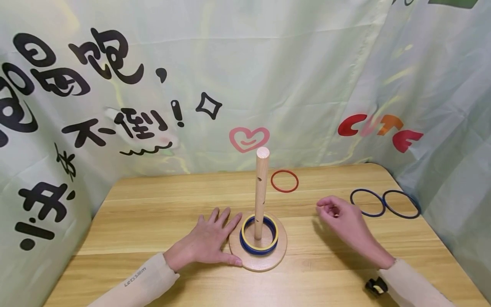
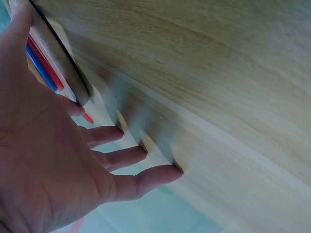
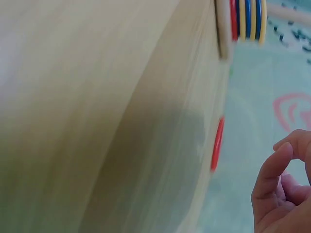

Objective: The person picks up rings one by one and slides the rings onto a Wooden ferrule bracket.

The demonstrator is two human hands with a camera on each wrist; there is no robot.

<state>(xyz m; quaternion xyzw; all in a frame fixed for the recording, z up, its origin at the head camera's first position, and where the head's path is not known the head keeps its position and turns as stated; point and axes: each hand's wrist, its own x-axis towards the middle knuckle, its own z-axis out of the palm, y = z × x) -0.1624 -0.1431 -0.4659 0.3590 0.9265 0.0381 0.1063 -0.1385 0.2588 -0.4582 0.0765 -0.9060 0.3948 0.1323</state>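
In the head view a round wooden base (image 1: 281, 252) with an upright wooden peg (image 1: 262, 183) stands mid-table. Several stacked rings (image 1: 274, 246) encircle the peg's foot, a yellow one on top; the right wrist view shows red, blue and yellow rings (image 3: 248, 19). My left hand (image 1: 209, 238) lies with fingers spread at the base's left side, its thumb touching the base edge. Over the table to the right my right hand (image 1: 347, 219) is raised, fingers curled and thumb near the index finger, holding nothing visible. A red ring (image 1: 284, 191) lies behind the peg.
Two blue rings (image 1: 367, 215) lie side by side at the table's right edge, beyond my right hand. A printed cloth (image 1: 291, 85) hangs behind and beside the wooden table (image 1: 161, 192). A black object (image 1: 376, 286) is at my right wrist.
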